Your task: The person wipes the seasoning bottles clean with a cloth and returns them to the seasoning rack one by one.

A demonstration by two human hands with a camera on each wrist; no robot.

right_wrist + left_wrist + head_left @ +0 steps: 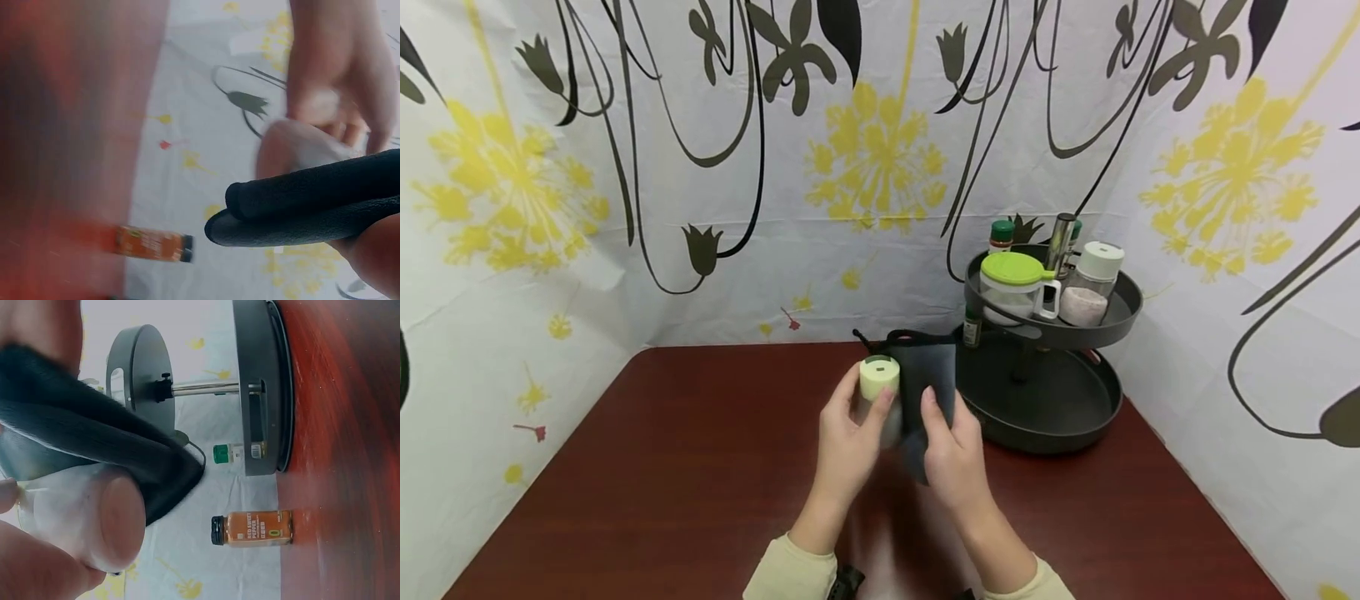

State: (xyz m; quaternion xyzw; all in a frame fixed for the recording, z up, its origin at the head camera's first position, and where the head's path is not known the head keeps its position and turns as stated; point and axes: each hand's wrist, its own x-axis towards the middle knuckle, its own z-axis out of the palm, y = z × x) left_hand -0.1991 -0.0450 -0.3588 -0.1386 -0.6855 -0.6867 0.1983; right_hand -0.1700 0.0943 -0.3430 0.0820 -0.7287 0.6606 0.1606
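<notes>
My left hand grips a small clear jar with a pale green lid, fingers and thumb on either side near the top. In the left wrist view the jar's rounded base shows pale pinkish. My right hand holds a folded dark cloth, its thumb lying along the front. The cloth is right beside the jar; in the left wrist view its fold overlaps the jar's side. Whether it presses on the glass I cannot tell.
A two-tier black turntable rack stands at the back right. Its upper tray carries a green-lidded container, a white-capped jar and small bottles. An orange-brown pepper bottle stands on the dark red table. Patterned fabric hangs behind.
</notes>
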